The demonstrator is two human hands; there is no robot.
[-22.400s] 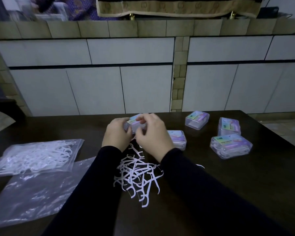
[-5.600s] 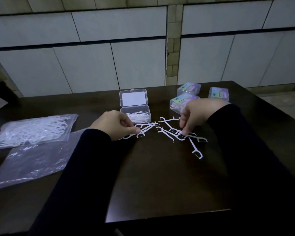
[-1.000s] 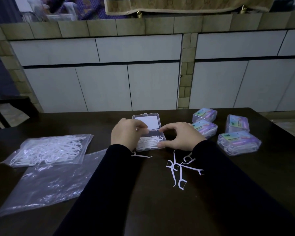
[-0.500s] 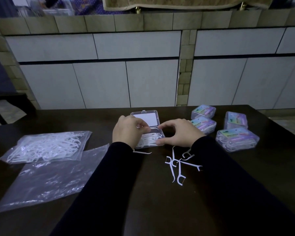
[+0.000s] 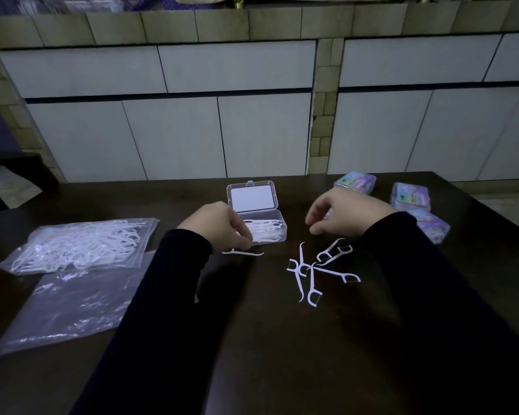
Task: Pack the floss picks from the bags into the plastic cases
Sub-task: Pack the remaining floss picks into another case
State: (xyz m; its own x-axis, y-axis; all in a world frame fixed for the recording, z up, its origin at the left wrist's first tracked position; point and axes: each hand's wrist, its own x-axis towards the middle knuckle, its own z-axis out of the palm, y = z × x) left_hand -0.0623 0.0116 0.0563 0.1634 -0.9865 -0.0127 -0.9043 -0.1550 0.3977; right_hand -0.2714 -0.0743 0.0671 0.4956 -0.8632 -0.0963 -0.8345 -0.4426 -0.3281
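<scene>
An open clear plastic case stands mid-table with its lid up and white floss picks lying inside. My left hand rests at the case's left front corner with fingers curled down; a single pick lies just below it. My right hand hovers to the right of the case, fingers loosely curled, holding nothing. Several loose picks lie on the dark table below it. A bag full of picks lies at the left.
An empty clear bag lies flat in front of the full one. Three closed, filled cases with coloured labels sit at the right rear. A tiled wall runs behind the table; a dark chair stands far left.
My right hand has left the case's right side and lifted away to the right. My left hand has slid down to the case's front left corner. The view has tilted down.
</scene>
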